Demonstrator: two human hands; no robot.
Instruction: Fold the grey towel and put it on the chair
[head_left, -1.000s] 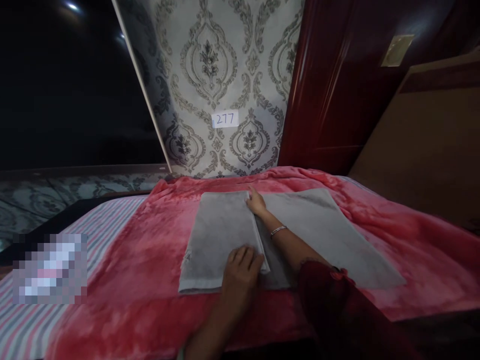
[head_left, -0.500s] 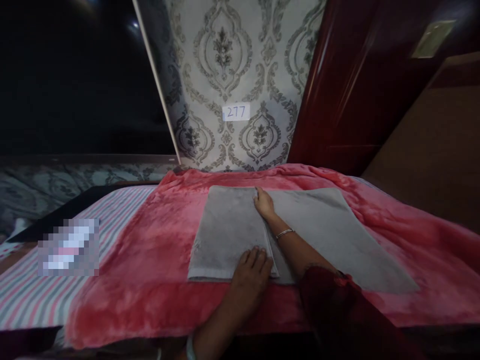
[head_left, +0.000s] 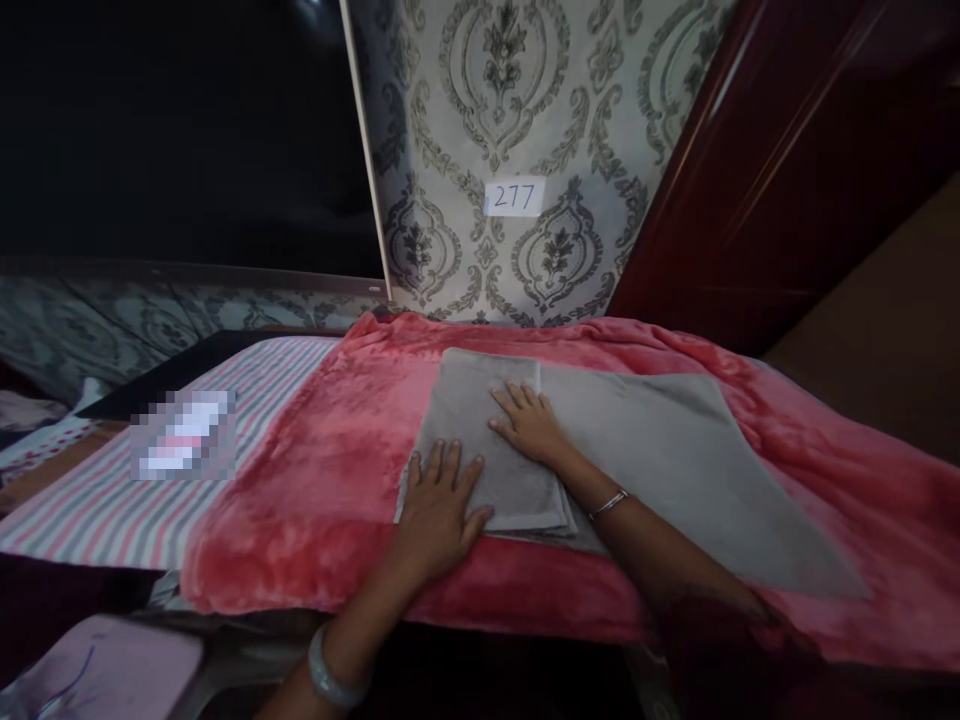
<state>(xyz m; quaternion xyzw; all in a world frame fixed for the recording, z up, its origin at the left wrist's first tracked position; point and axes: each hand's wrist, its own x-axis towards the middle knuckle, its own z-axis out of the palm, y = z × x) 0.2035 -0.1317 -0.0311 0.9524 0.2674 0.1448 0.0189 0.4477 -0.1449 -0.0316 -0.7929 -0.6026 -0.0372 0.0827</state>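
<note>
A grey towel (head_left: 660,450) lies partly folded on a pink fleece blanket (head_left: 322,460). Its left part is doubled over into a layered panel, while the right part spreads out in a single flat sheet. My left hand (head_left: 442,495) rests with fingers spread on the near left corner of the folded panel. Farther back, my right hand (head_left: 531,425) lies flat on the same panel, fingers apart, near the fold's right edge. Neither hand grips anything.
A striped cloth (head_left: 97,500) extends under the blanket on the left, with a blurred-out item (head_left: 184,435) on it. A dark screen (head_left: 180,130) stands behind. A paper marked 277 (head_left: 514,196) is on the patterned wall. A pink stool-like surface (head_left: 112,665) is at lower left.
My left hand has slid left across the folded panel to its near left corner. My right hand has left the panel's far edge and now lies flat on it. The view has shifted.
</note>
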